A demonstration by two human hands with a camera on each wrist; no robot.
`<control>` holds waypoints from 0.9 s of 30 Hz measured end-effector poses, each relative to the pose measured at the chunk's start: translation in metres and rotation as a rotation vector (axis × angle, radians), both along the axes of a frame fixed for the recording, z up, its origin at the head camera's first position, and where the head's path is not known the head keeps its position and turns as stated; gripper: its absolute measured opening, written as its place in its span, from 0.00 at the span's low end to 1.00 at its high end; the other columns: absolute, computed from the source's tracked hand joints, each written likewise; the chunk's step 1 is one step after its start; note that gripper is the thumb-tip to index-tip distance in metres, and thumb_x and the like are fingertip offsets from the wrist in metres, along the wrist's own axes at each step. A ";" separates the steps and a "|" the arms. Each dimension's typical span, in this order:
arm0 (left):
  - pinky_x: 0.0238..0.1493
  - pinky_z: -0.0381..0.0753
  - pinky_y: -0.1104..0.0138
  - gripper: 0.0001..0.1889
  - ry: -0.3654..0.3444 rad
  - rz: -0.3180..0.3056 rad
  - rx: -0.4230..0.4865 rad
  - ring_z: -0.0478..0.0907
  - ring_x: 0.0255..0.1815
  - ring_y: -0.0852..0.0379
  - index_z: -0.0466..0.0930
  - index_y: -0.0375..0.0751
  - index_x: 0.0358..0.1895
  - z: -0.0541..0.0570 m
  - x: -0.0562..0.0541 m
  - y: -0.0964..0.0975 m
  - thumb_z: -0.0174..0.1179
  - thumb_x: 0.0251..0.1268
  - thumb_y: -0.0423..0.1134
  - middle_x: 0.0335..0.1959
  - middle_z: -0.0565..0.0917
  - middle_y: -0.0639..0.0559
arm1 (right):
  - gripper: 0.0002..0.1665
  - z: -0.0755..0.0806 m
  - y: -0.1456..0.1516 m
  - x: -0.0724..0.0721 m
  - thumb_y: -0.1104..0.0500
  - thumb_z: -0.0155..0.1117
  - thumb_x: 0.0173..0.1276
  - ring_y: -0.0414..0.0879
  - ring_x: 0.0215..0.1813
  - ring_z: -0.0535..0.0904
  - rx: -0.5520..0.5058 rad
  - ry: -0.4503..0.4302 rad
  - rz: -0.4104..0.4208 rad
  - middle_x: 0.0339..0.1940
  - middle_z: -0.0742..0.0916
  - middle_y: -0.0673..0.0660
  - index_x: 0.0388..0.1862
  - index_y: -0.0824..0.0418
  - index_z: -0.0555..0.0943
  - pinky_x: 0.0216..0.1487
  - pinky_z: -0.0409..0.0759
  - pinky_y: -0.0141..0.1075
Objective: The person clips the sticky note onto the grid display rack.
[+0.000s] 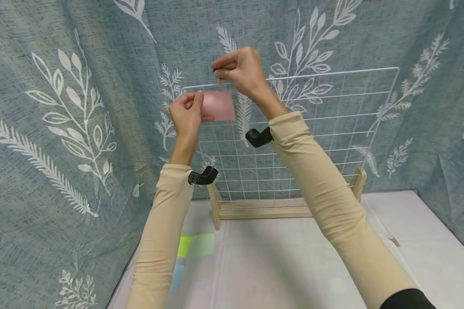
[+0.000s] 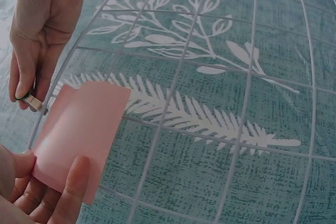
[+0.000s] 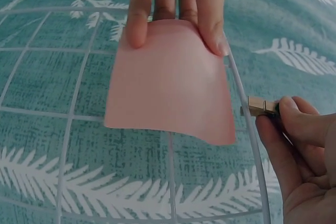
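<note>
A pink paper note (image 1: 219, 106) is held by my left hand (image 1: 187, 112) in front of the upper left part of a white wire grid (image 1: 321, 113). In the left wrist view the thumb and fingers pinch the pink note (image 2: 79, 129) along one edge, and the sheet bows slightly. My right hand (image 1: 244, 71) pinches a small wooden clothespin (image 1: 218, 80) at the grid's top wire. The right wrist view shows the clothespin (image 3: 257, 106) close to that wire, apart from the note; whether its jaws grip the wire I cannot tell.
The grid stands in a wooden base (image 1: 267, 213) on a white-covered table (image 1: 263, 257). Bright green (image 1: 184, 246), pale green (image 1: 203, 245) and blue paper notes (image 1: 176, 277) lie at the left. Another clothespin (image 1: 394, 241) lies at the right. A patterned curtain (image 1: 100, 141) hangs behind.
</note>
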State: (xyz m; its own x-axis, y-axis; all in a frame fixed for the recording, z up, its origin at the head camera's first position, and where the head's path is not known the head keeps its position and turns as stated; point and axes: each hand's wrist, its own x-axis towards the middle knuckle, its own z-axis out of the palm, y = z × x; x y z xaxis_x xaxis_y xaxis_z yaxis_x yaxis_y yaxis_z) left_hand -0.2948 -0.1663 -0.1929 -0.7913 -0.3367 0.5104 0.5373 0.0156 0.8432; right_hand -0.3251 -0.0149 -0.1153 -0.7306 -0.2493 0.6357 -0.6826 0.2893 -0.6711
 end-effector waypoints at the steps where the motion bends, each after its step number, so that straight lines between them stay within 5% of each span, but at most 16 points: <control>1: 0.25 0.89 0.67 0.13 0.004 -0.001 0.002 0.84 0.22 0.56 0.83 0.30 0.46 0.001 0.000 0.000 0.60 0.71 0.38 0.39 0.85 0.36 | 0.10 0.000 0.000 0.000 0.68 0.70 0.63 0.42 0.42 0.88 0.000 0.003 -0.002 0.44 0.89 0.59 0.44 0.66 0.88 0.48 0.85 0.26; 16: 0.25 0.89 0.66 0.13 0.040 -0.045 0.041 0.85 0.25 0.54 0.83 0.29 0.46 0.004 -0.002 0.005 0.58 0.71 0.38 0.39 0.85 0.36 | 0.08 -0.002 -0.003 -0.001 0.67 0.71 0.62 0.42 0.41 0.88 0.040 0.024 -0.015 0.41 0.90 0.58 0.41 0.64 0.89 0.45 0.86 0.26; 27: 0.23 0.88 0.67 0.13 0.059 -0.017 0.004 0.83 0.24 0.56 0.84 0.30 0.45 0.005 -0.003 0.007 0.60 0.70 0.38 0.37 0.86 0.37 | 0.09 -0.002 -0.001 0.002 0.66 0.73 0.61 0.43 0.43 0.87 0.035 -0.007 0.006 0.42 0.89 0.58 0.41 0.64 0.89 0.45 0.86 0.27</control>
